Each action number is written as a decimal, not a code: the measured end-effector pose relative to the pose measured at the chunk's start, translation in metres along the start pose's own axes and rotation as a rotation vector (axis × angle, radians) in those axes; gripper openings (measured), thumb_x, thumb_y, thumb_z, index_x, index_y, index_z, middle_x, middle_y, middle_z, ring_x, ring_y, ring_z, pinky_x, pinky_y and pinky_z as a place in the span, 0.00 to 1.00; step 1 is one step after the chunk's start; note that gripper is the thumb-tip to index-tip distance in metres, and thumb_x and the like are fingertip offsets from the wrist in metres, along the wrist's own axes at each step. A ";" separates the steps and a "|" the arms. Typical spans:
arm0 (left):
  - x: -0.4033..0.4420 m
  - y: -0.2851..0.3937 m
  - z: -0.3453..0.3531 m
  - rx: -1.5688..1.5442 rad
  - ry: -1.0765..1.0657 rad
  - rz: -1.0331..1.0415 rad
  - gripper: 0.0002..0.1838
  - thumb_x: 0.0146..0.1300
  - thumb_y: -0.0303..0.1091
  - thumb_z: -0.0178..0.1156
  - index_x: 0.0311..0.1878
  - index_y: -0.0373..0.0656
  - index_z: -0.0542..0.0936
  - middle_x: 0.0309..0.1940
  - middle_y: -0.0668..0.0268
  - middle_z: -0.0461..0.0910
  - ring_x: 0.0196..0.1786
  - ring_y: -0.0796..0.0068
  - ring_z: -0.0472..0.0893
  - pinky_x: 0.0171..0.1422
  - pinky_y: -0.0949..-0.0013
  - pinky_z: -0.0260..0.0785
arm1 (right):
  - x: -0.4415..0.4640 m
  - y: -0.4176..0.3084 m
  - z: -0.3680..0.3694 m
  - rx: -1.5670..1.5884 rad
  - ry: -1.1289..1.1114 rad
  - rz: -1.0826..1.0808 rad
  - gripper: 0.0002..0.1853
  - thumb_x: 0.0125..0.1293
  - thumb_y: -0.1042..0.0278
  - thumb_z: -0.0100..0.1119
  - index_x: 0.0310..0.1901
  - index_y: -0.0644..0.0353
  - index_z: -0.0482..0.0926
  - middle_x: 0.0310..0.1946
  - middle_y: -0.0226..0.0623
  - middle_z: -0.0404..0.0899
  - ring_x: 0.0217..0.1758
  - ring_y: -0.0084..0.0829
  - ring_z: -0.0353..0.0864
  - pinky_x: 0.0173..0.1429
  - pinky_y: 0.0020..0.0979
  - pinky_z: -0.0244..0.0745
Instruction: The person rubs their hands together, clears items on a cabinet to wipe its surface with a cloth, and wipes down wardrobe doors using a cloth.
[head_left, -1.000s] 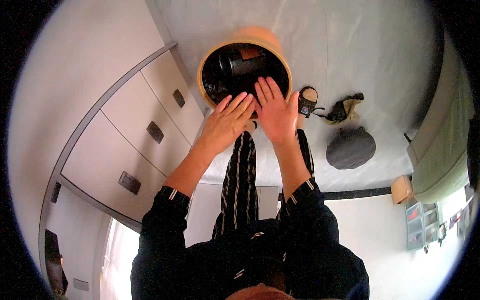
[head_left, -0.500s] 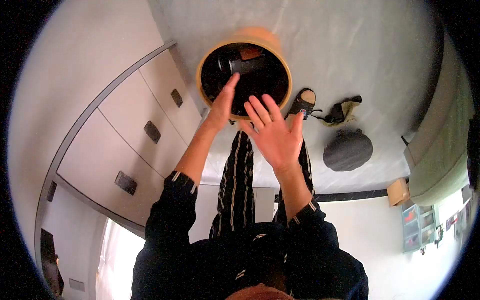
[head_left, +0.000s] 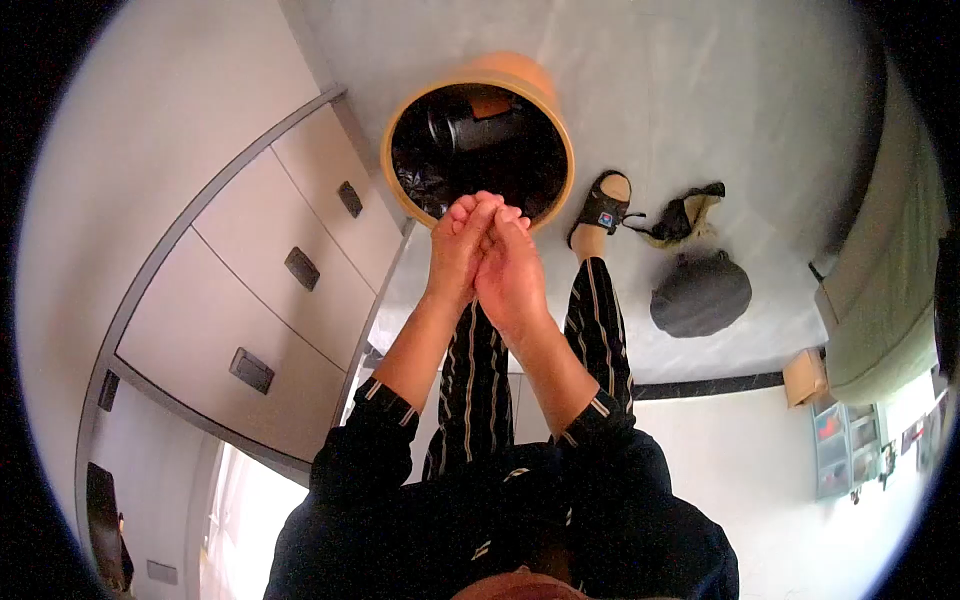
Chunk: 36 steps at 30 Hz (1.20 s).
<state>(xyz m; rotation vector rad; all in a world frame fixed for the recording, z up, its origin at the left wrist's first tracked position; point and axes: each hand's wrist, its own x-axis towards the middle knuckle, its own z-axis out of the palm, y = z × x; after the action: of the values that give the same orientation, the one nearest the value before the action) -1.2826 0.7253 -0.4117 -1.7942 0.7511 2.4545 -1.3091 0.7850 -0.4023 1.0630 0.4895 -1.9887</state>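
My left hand (head_left: pixel 458 250) and my right hand (head_left: pixel 511 275) are pressed together over the near rim of an orange bin (head_left: pixel 570 165). The fingers of both are curled in against each other, with the thumbs lying side by side on top. No object shows between them, though the inner palms are hidden. Inside the bin, which has a dark interior, lie a black cylindrical container (head_left: pixel 475 130) and a brown flat piece (head_left: pixel 492 104).
On the left stands a pale cabinet with a drawer handle (head_left: pixel 303 268). My foot in a black sandal (head_left: pixel 603 208) is right of the bin. Further right lie a strapped black-and-beige item (head_left: pixel 685 215) and a round dark grey object (head_left: pixel 700 295). A cardboard box (head_left: pixel 804 377) sits beyond.
Both hands came together from apart, the right one turning from an open, empty palm to closed against the left. The left hand drew back from above the bin. The view shifted slightly.
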 end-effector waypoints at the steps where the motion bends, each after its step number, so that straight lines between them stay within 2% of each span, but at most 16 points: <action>1: 0.000 -0.003 -0.001 0.107 0.061 0.032 0.10 0.63 0.34 0.58 0.41 0.37 0.75 0.30 0.63 0.78 0.37 0.70 0.80 0.44 0.68 0.76 | -0.004 -0.001 0.003 -0.175 0.053 -0.058 0.17 0.71 0.61 0.43 0.55 0.64 0.67 0.50 0.40 0.72 0.54 0.30 0.71 0.62 0.30 0.64; 3: 0.005 -0.007 -0.004 0.322 0.174 0.114 0.09 0.62 0.34 0.59 0.39 0.37 0.76 0.29 0.64 0.77 0.35 0.72 0.80 0.40 0.71 0.76 | -0.007 0.000 0.015 -0.527 0.143 -0.176 0.18 0.72 0.61 0.41 0.52 0.67 0.69 0.49 0.40 0.74 0.54 0.32 0.72 0.62 0.30 0.63; 4: 0.005 -0.009 -0.003 0.404 0.172 0.157 0.14 0.65 0.42 0.56 0.39 0.38 0.75 0.30 0.62 0.79 0.32 0.70 0.80 0.37 0.68 0.76 | -0.009 0.005 0.013 -0.630 0.209 -0.197 0.21 0.71 0.62 0.41 0.59 0.69 0.63 0.53 0.47 0.71 0.58 0.37 0.70 0.63 0.32 0.61; 8: -0.002 0.000 0.014 0.173 0.310 0.068 0.16 0.64 0.44 0.56 0.40 0.38 0.75 0.30 0.61 0.79 0.29 0.70 0.79 0.35 0.70 0.75 | -0.026 -0.001 0.018 -1.071 0.007 -0.247 0.27 0.69 0.64 0.42 0.66 0.67 0.53 0.62 0.48 0.60 0.66 0.40 0.59 0.69 0.34 0.50; 11: 0.004 0.000 0.009 0.165 0.207 0.054 0.16 0.65 0.42 0.55 0.37 0.35 0.75 0.28 0.58 0.79 0.28 0.68 0.81 0.32 0.69 0.77 | -0.035 -0.013 0.024 -1.264 -0.070 -0.187 0.30 0.69 0.63 0.42 0.68 0.68 0.49 0.66 0.54 0.55 0.71 0.47 0.52 0.71 0.35 0.46; 14: 0.024 0.010 0.003 0.135 0.244 0.203 0.17 0.66 0.41 0.53 0.41 0.32 0.73 0.33 0.54 0.79 0.33 0.63 0.82 0.38 0.65 0.79 | -0.052 -0.002 0.002 -1.609 -0.229 -0.407 0.31 0.69 0.61 0.41 0.68 0.68 0.48 0.65 0.58 0.54 0.71 0.52 0.50 0.71 0.39 0.45; 17: 0.041 0.014 -0.006 0.090 0.125 0.264 0.19 0.67 0.37 0.51 0.50 0.27 0.68 0.46 0.46 0.75 0.49 0.55 0.78 0.52 0.60 0.75 | -0.061 0.005 -0.002 -1.679 -0.319 -0.484 0.32 0.69 0.59 0.42 0.68 0.68 0.48 0.67 0.58 0.51 0.71 0.53 0.48 0.71 0.45 0.43; 21: 0.017 0.003 -0.002 0.074 -0.086 0.267 0.27 0.68 0.39 0.47 0.63 0.30 0.58 0.63 0.47 0.60 0.66 0.55 0.62 0.70 0.57 0.56 | -0.009 -0.001 0.000 -1.675 -0.263 -0.656 0.30 0.70 0.56 0.35 0.67 0.68 0.50 0.69 0.57 0.46 0.73 0.50 0.43 0.72 0.47 0.39; 24: -0.006 -0.016 0.003 0.056 -0.191 0.190 0.33 0.70 0.47 0.41 0.69 0.35 0.49 0.70 0.57 0.53 0.71 0.62 0.54 0.74 0.62 0.41 | 0.045 -0.023 -0.014 -1.543 -0.154 -0.435 0.31 0.71 0.54 0.34 0.67 0.70 0.50 0.70 0.54 0.45 0.74 0.47 0.43 0.73 0.43 0.38; 25: -0.016 -0.013 0.014 0.136 -0.376 0.279 0.33 0.71 0.50 0.33 0.70 0.36 0.47 0.70 0.59 0.51 0.72 0.63 0.52 0.75 0.63 0.38 | 0.060 -0.032 -0.014 -1.403 -0.094 -0.317 0.31 0.70 0.54 0.35 0.67 0.70 0.51 0.70 0.52 0.45 0.74 0.48 0.43 0.73 0.42 0.38; 27: -0.024 -0.008 0.025 0.081 -0.333 0.232 0.33 0.72 0.52 0.30 0.70 0.36 0.47 0.72 0.58 0.45 0.73 0.64 0.46 0.75 0.64 0.33 | 0.059 -0.026 -0.021 -1.384 -0.061 -0.380 0.33 0.71 0.51 0.31 0.67 0.71 0.49 0.70 0.52 0.44 0.74 0.45 0.43 0.74 0.37 0.38; 30: 0.006 0.001 0.010 0.345 -0.230 0.293 0.35 0.71 0.55 0.26 0.70 0.35 0.46 0.72 0.57 0.44 0.74 0.65 0.44 0.75 0.65 0.33 | 0.027 -0.001 -0.017 -1.196 -0.154 -0.465 0.33 0.72 0.50 0.29 0.67 0.71 0.47 0.70 0.56 0.42 0.74 0.45 0.41 0.74 0.36 0.35; 32: -0.005 0.025 0.034 0.588 -0.211 0.337 0.34 0.71 0.54 0.27 0.70 0.36 0.47 0.72 0.59 0.43 0.74 0.66 0.43 0.75 0.65 0.31 | 0.000 -0.007 0.019 -1.219 -0.269 -0.406 0.35 0.72 0.47 0.23 0.69 0.69 0.43 0.72 0.49 0.34 0.75 0.42 0.31 0.74 0.35 0.28; 33: -0.001 0.019 0.031 0.609 -0.212 0.388 0.35 0.71 0.54 0.26 0.70 0.36 0.46 0.72 0.59 0.42 0.74 0.66 0.41 0.75 0.65 0.30 | -0.001 -0.004 0.016 -1.262 -0.376 -0.525 0.35 0.72 0.46 0.22 0.69 0.69 0.43 0.72 0.49 0.34 0.75 0.43 0.31 0.74 0.36 0.28; 34: 0.002 0.013 0.028 0.631 -0.211 0.439 0.35 0.71 0.54 0.25 0.70 0.36 0.46 0.73 0.59 0.41 0.74 0.66 0.40 0.75 0.66 0.29 | -0.001 -0.005 0.019 -1.162 -0.346 -0.519 0.34 0.72 0.47 0.26 0.68 0.70 0.45 0.70 0.58 0.40 0.75 0.44 0.38 0.74 0.33 0.32; 36: 0.002 -0.005 -0.004 0.781 -0.320 0.485 0.36 0.70 0.55 0.25 0.71 0.37 0.45 0.73 0.58 0.37 0.75 0.65 0.37 0.75 0.64 0.26 | 0.032 -0.029 0.003 -0.955 -0.314 -0.200 0.34 0.72 0.47 0.24 0.68 0.69 0.46 0.70 0.53 0.42 0.75 0.40 0.38 0.74 0.32 0.33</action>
<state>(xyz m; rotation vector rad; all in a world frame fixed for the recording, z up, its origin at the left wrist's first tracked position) -1.2782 0.7271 -0.4164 -0.9847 1.9182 2.0775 -1.3441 0.7854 -0.4281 0.1087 1.2297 -1.6936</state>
